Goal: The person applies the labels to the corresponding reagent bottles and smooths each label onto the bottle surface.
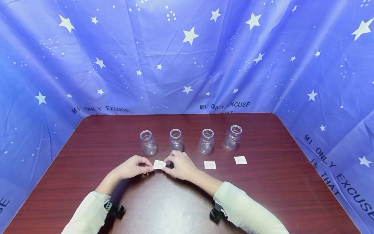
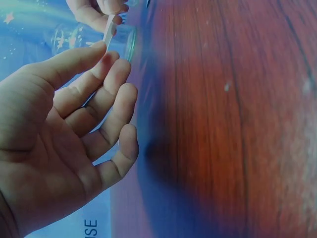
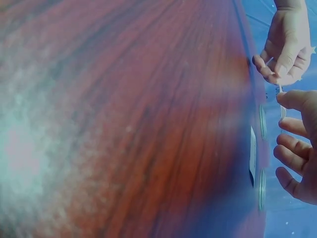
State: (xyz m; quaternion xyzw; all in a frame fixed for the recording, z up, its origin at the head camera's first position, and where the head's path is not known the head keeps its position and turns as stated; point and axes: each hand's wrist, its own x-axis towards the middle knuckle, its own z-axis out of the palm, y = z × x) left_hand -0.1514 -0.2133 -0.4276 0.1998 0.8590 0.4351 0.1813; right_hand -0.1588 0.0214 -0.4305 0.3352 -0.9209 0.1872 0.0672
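A small white paper label (image 1: pixel 159 164) with faint handwriting is stretched between both hands, just above the table. My left hand (image 1: pixel 131 167) pinches its left edge between thumb and index finger; the other fingers bend loosely, as the left wrist view shows. On the opposite edge, my right hand (image 1: pixel 182 165) pinches the label with thumb and fingertips. Behind the hands, a clear glass jar (image 1: pixel 148 143) stands upright and uncapped at the left. A second glass jar (image 1: pixel 176 138) is partly covered by my right hand.
Two more open glass jars, one (image 1: pixel 206 141) nearer the middle and one (image 1: pixel 232 137) farther right, continue the row. In front of them lie two white paper labels, one (image 1: pixel 209 165) left of the other (image 1: pixel 240 160). A starry blue curtain (image 1: pixel 163 81) borders the dark red wooden table (image 1: pixel 73 182).
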